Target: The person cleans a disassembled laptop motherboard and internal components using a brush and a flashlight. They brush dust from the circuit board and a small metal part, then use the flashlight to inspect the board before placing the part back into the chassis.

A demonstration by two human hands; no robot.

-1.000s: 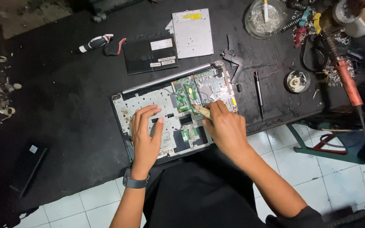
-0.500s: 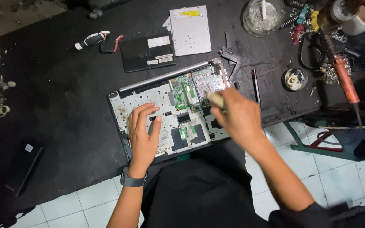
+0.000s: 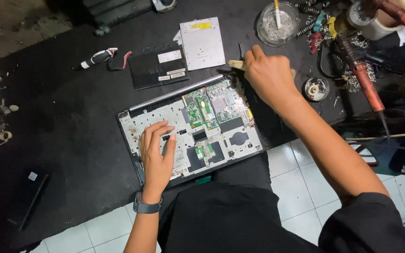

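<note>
An opened laptop base lies on the black mat, its green circuit board and metal frame exposed. My left hand rests flat on the base's left part, fingers spread, a dark watch on the wrist. Beyond the laptop's far right corner, my right hand is closed around a small brush with a pale wooden handle; the bristle end is hidden by my fingers.
A silver optical drive and a black battery pack lie behind the laptop. A glass ashtray, a small round dish, a red-handled soldering iron and tangled tools crowd the right. White floor tiles show at the mat's near edge.
My right hand has lifted off the circuit board and moved up and right past the laptop's far corner, carrying the brush. My left hand has stayed on the base.
</note>
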